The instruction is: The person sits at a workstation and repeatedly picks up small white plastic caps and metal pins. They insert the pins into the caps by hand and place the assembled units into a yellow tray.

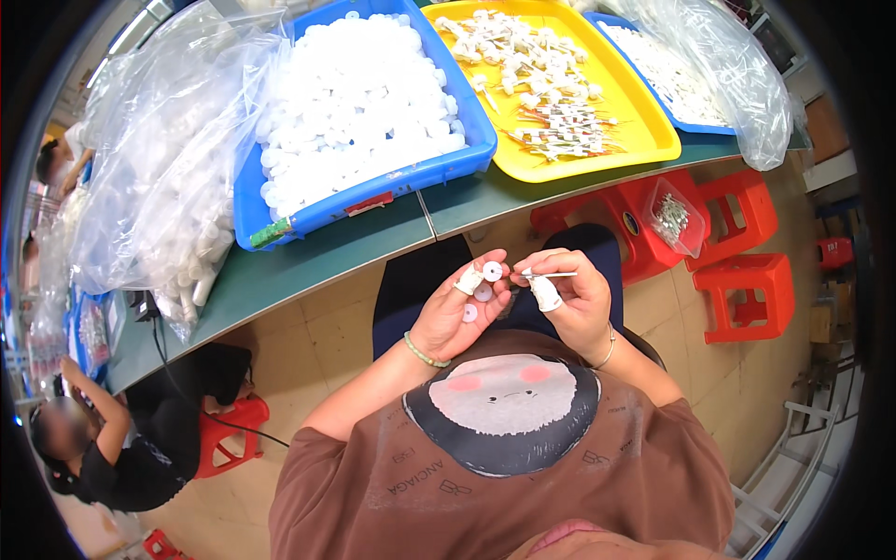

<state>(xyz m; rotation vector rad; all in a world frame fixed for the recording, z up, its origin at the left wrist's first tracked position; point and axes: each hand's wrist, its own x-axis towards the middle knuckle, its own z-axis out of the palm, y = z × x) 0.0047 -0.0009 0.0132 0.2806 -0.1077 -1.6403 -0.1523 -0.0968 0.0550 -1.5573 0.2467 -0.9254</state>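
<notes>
- The left hand [464,313] is being held palm up above the lap, its fingers partly curled; a small white disc [492,272] is being pinched between its thumb and taped forefinger, and two more white discs [476,302] are being cradled in the palm.
- The right hand [571,301] is being kept closed around a thin white stick [553,274], which is being pointed left toward the pinched disc, the tip lying just beside it; a white tape wrap is being worn on one finger.
- A green bracelet [425,356] is being worn on the left wrist, a thin bangle [609,353] on the right.
- On the green table [308,266], farther away, a blue tray [373,191] is being filled with white round parts [359,93]; to its right, a yellow tray [597,149] is being used for small assembled pieces [546,79].
- Clear plastic bags [168,159] of white parts are being piled at the far left.
- Red stools [742,252] are being kept under the table at the right, a small clear bag [674,217] resting on one.
- Another person [103,448] is being seen seated low at the near left.
</notes>
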